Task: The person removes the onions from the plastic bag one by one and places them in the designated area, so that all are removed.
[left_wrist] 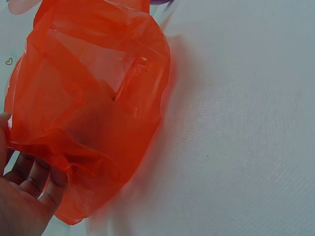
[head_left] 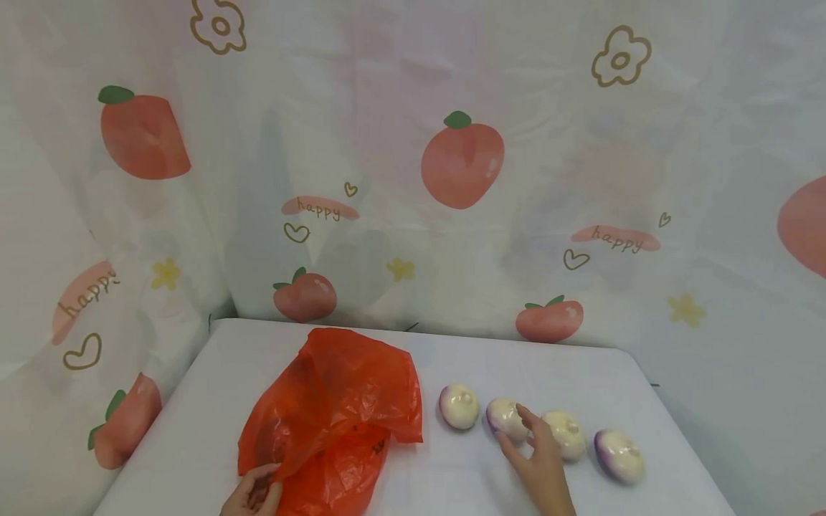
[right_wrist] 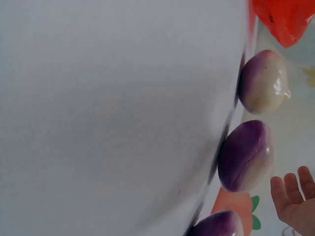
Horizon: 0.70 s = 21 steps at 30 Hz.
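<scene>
A thin red plastic bag lies crumpled on the left part of the table. My left hand pinches its near edge between thumb and fingers; in the left wrist view the bag bulges out beyond the fingers. Several glossy purple-and-white turnips stand in a row to the right of the bag. My right hand is over the row with thumb and forefinger spread, overlapping the second turnip in the head view. From the right wrist, the fingertips appear beside that turnip, with a gap between.
The leftmost turnip is nearest to the bag. A third turnip sits just right of my right hand, and the rightmost turnip lies tilted farther right. Behind the white-covered table hangs a fruit-patterned curtain.
</scene>
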Tool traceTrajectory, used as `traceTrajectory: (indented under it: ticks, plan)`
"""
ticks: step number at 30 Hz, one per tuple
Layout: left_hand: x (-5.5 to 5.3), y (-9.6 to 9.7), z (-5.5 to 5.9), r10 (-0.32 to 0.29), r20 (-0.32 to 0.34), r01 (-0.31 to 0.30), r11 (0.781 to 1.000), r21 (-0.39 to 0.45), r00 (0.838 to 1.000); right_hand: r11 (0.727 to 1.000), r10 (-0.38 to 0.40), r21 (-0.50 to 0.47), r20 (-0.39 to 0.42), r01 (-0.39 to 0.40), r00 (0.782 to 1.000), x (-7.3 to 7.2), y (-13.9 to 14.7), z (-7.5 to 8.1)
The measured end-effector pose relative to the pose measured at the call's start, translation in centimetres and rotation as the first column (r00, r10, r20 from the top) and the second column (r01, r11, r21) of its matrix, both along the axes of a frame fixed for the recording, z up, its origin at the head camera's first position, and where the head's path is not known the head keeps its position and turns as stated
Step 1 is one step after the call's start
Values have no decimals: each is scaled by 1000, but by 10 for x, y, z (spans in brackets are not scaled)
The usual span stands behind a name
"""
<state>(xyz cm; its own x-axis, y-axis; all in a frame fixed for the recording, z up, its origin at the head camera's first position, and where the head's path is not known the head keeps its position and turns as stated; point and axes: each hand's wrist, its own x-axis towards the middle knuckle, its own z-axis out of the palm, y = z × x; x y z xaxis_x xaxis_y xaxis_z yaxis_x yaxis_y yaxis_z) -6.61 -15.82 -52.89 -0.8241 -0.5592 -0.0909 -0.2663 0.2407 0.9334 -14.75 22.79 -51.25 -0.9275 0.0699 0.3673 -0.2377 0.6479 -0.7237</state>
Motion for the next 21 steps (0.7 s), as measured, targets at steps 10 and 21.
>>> traceTrajectory:
  ticks: [10,21]
  plan:
    - [1,1,1,-26,16,26,1000,1,1000,985,167,57,-69,-163,984,3,-44,-12]
    - [0,3,2,5,-20,-6,1000,-31,1000,941,337,6,72,-338,939,4,-73,-12]
